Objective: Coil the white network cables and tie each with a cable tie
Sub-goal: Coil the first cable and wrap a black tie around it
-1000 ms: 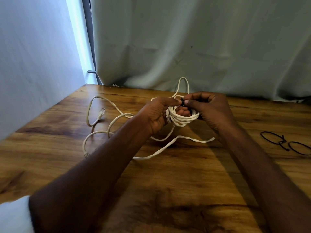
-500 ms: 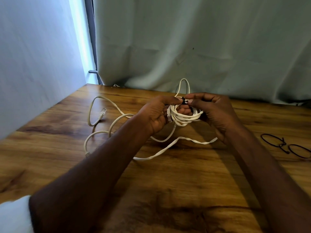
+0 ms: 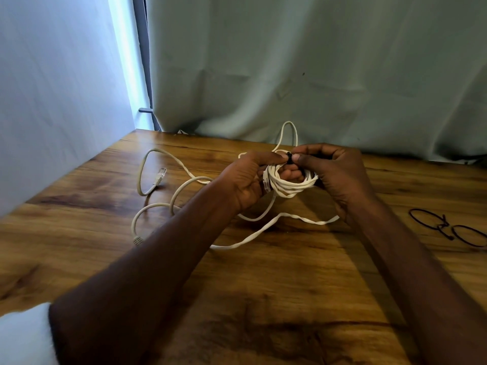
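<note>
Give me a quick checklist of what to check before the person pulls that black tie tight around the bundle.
1. Coil held steady by left hand: ok.
2. Black cable tie pinched at the coil's top by right hand: ok.
3. Tie's tail threaded through its head: cannot tell, fingers hide it.
4. All cable gathered into the coil: not ok, loose cable trails across the table.
5. Spare ties lying at the right: ok.

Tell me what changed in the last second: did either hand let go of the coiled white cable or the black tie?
No visible change. Both the left hand and right hand keep holding the coiled white network cable above the wooden table, fingertips pinching the small black cable tie on top. The loose cable and the spare black tie loops lie where they were.
</note>
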The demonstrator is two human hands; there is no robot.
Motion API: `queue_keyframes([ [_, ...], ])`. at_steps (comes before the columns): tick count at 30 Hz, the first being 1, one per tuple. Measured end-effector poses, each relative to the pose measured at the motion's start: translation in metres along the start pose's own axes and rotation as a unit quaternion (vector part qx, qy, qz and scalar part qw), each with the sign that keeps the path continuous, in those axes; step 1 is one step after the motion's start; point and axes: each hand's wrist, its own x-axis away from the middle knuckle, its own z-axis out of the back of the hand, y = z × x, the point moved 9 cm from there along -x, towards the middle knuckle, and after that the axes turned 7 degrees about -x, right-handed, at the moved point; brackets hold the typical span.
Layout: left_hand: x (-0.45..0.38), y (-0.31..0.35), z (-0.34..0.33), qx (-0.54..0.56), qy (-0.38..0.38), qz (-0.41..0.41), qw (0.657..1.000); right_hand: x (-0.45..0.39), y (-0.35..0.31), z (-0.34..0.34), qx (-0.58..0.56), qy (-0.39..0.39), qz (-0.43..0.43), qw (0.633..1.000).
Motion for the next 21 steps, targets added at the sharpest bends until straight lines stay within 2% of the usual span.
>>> queue_keyframes([
  [7, -0.001, 0.003, 0.0, 0.004, -0.001, -0.007, 1.0, 0.001, -0.005, 0.002, 0.011, -0.009, 0.01, 1.0],
  [17, -0.002, -0.002, 0.004, -0.053, -0.003, -0.003, 0.999, 0.0, -0.007, 0.001, 0.063, -0.036, 0.002, 0.997],
  [21, -0.004, -0.001, 0.002, -0.042, -0.017, -0.01, 0.999, 0.0, -0.015, 0.001, 0.103, -0.024, 0.057, 0.993],
])
